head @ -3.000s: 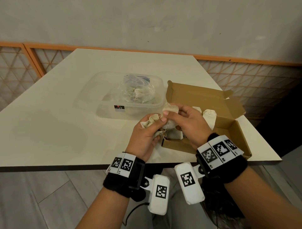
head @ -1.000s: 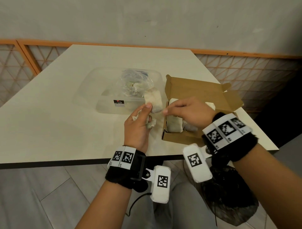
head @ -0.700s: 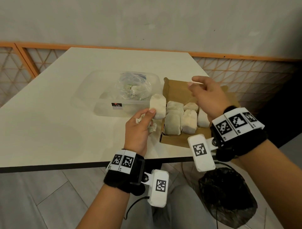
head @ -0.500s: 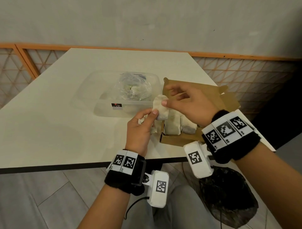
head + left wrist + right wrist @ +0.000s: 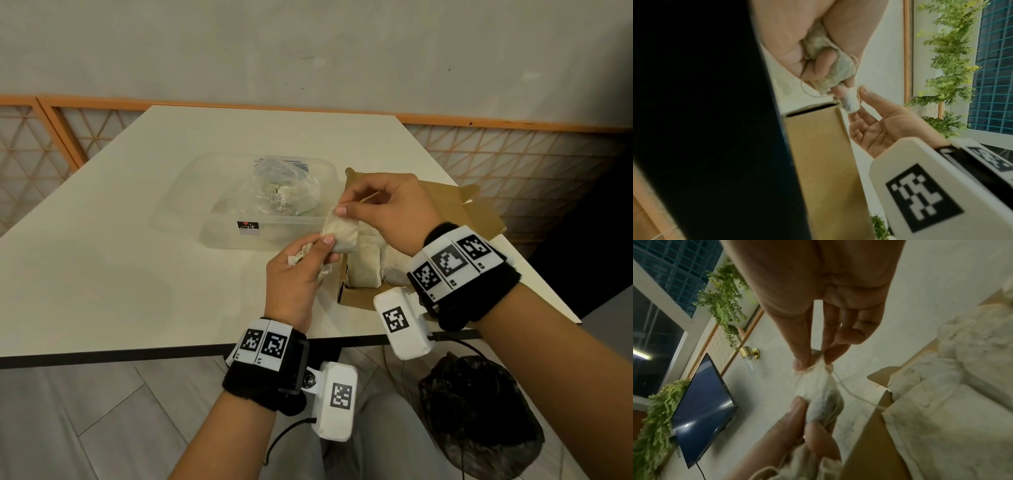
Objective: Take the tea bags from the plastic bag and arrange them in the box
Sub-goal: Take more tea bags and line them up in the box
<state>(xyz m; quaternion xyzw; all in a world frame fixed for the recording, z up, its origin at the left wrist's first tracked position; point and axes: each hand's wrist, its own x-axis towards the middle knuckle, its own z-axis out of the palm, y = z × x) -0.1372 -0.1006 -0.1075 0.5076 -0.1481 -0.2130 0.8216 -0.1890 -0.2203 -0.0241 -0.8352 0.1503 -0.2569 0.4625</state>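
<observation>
A cream tea bag hangs just left of the open brown cardboard box. My right hand pinches its top edge between thumb and forefinger. My left hand pinches its lower end and also grips a bunch of crumpled tea bags in its palm. Several tea bags stand packed in the box. The clear plastic bag with more tea bags lies in a clear tub behind my hands.
The clear plastic tub sits on the white table left of the box. The box stands near the table's right front corner. A dark bag lies on the floor below. Orange lattice railing borders the table's far side.
My right hand left the box, lifted over it, then came back to the tea bag held up by my left hand and now pinches its top. My left hand stayed almost still.
</observation>
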